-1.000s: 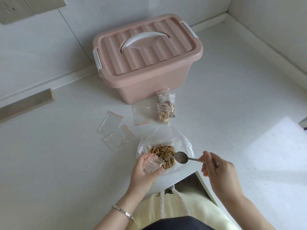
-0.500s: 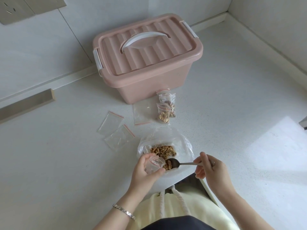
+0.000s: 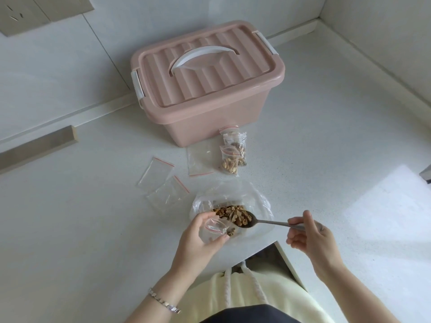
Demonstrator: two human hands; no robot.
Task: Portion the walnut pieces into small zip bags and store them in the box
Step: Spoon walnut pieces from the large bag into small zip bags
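Pink box [image 3: 210, 117] lidded, two filled bags [image 3: 229, 160] before it, three empty bags [image 3: 155, 174] unused; left hand [image 3: 200, 238] holds a zip bag [image 3: 213, 229] open beside the walnut pieces [image 3: 233, 213], right hand [image 3: 310, 236] grips the spoon [image 3: 263, 222].

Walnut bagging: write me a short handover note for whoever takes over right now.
Left hand holds a small zip bag open. Right hand holds the spoon, its bowl in the walnuts in the big clear bag.
Done: two filled bags beside the box.
Left: fill this bag, three empty bags on the counter, then open the shut box and store all.
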